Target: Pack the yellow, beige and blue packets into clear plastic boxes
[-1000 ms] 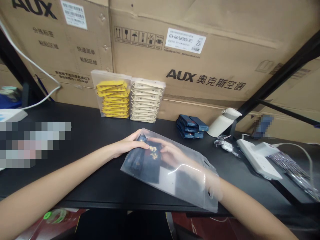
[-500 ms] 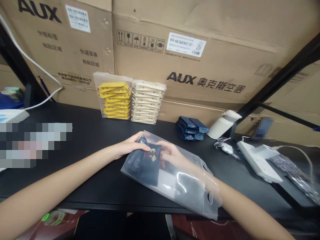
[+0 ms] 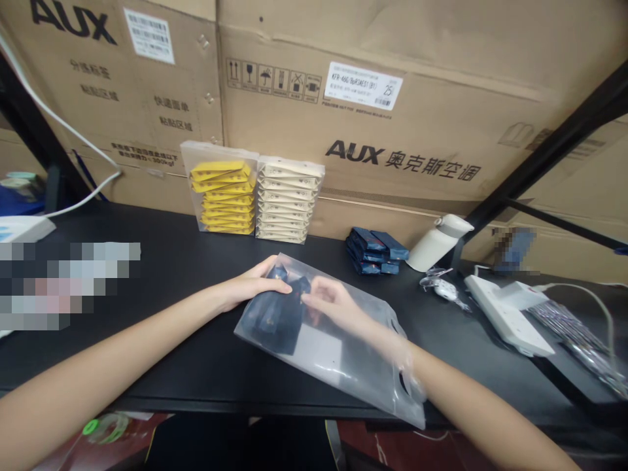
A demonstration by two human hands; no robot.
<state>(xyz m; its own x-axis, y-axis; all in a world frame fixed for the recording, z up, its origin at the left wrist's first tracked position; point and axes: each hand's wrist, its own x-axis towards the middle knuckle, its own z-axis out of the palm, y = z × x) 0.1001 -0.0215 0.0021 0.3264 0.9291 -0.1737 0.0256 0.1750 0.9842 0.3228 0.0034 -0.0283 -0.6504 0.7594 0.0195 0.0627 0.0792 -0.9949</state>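
A clear plastic bag [image 3: 363,369] with handle holes lies slanted on the black table, with dark blue packets [image 3: 279,324] side by side in its far-left end. My left hand [image 3: 260,281] grips that end from outside, its thumb over the plastic and the packets, its other fingers underneath. Through the bag's mouth at the right reaches my right hand [image 3: 333,302]. Its fingers are bent, with thumb and fingertips closed at the edge of the rightmost packet; the plastic blurs the exact contact.
Behind stand a clear bag of yellow packets [image 3: 228,196] and one of cream packets [image 3: 287,199] against the cartons [image 3: 422,144]. Farther right are a stack of blue packets [image 3: 375,252], a white bottle [image 3: 439,242], a small white device [image 3: 445,289] and a power strip [image 3: 507,317].
The rightmost blue packet has turned and moved left against the others, so its gold lettering no longer faces up. My right hand has shifted slightly with it; my left keeps its grip.
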